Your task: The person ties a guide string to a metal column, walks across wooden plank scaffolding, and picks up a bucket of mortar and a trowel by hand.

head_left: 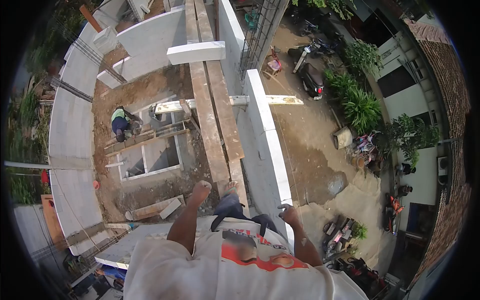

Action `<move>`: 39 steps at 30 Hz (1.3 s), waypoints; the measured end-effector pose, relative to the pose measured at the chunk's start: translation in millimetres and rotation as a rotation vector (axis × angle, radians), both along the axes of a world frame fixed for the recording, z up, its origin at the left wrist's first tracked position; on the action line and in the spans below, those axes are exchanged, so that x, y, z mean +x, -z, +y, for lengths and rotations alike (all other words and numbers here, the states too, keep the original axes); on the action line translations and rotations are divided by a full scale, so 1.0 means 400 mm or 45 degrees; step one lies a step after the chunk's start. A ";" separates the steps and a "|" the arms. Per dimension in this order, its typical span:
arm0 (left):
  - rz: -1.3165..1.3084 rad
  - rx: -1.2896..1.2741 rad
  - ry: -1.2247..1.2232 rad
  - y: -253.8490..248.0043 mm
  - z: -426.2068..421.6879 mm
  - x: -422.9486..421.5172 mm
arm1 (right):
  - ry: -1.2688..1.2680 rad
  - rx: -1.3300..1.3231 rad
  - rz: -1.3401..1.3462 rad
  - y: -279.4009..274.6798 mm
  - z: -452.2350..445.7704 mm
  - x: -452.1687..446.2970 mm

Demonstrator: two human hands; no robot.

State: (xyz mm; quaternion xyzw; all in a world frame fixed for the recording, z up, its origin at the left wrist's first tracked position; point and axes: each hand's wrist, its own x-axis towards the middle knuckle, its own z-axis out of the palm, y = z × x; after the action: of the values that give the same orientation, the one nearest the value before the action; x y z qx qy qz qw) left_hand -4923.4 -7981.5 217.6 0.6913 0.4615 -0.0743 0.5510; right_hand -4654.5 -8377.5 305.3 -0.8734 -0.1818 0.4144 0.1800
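My left hand (202, 190) is held out beside the wooden planks (212, 120), its fingers curled into a closed fist with nothing visible in it. Near the top of the white block wall (272, 145) is my right hand (289, 214), its fingers partly bent and apart, holding nothing. My bare foot (231, 187) stands on the planks, high above the ground. Farther along, a white block (196, 52) lies across them.
Down to the left, a co-worker (122, 124) bends beside a white frame (150, 172) on the dirt. A pale beam (280, 100) crosses under the planks. Vertical rebar (255, 37) rises beside the wall. Parked motorcycles (312, 77) and plants (360, 110) are down to the right.
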 end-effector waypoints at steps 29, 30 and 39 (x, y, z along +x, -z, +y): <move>0.228 0.855 0.848 0.108 0.345 -0.272 | -0.315 -0.197 0.366 0.255 0.391 0.299; 0.408 0.732 0.877 0.100 0.401 -0.220 | -0.340 -0.142 0.319 0.259 0.493 0.364; -0.079 0.297 -0.368 0.209 0.969 0.168 | -0.042 0.724 -0.750 -0.328 1.688 1.217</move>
State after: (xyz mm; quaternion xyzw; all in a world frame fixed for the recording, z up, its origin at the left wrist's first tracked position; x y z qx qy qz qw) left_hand -4856.1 -7593.9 133.9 0.6790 0.5444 0.0810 0.4859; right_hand -4167.8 -7702.4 436.6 -0.8672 -0.3468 0.0826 0.3477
